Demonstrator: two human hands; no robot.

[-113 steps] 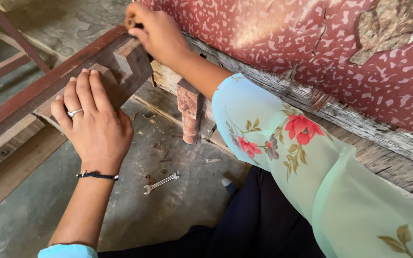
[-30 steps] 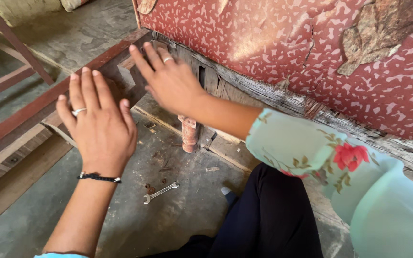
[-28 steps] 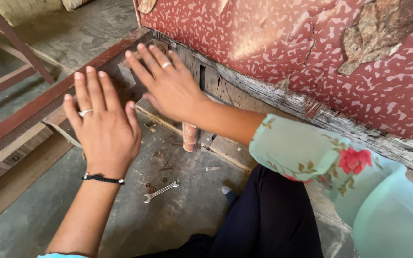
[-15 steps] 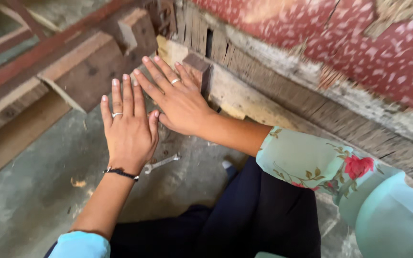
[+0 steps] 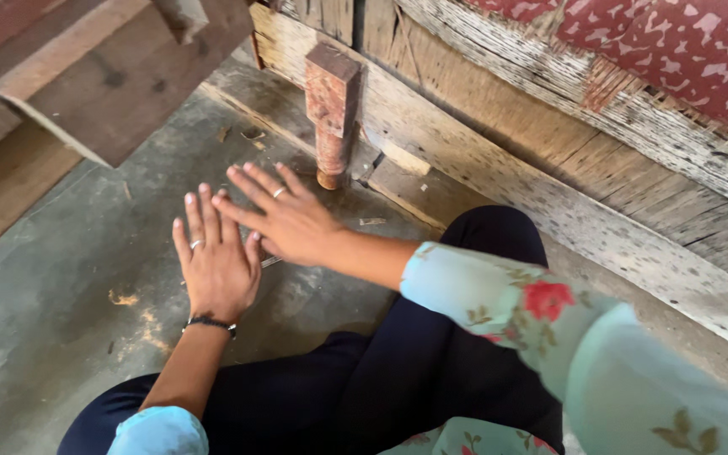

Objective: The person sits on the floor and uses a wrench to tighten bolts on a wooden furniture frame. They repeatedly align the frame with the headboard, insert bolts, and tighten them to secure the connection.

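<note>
My left hand (image 5: 216,261) hovers flat over the concrete floor (image 5: 61,286), fingers spread, with a ring and a dark wrist band. My right hand (image 5: 284,219) lies partly over it, also flat and spread, wearing a ring. Neither holds anything. A sliver of a small metal spanner (image 5: 270,262) shows on the floor just under my right hand. A turned reddish wooden leg (image 5: 330,109) stands a short way beyond my fingertips, under the worn wooden frame (image 5: 499,143) of a piece of furniture.
Red patterned upholstery (image 5: 676,50) covers the furniture at the upper right. A reddish-brown wooden beam piece (image 5: 120,76) juts in from the upper left. Wood chips and sawdust (image 5: 128,303) lie on the floor. My dark-trousered knee (image 5: 431,362) is below.
Both hands have come down from the wooden beam and frame to hover flat over the floor, right overlapping left. The view has tilted down; the spanner is now mostly hidden beneath them.
</note>
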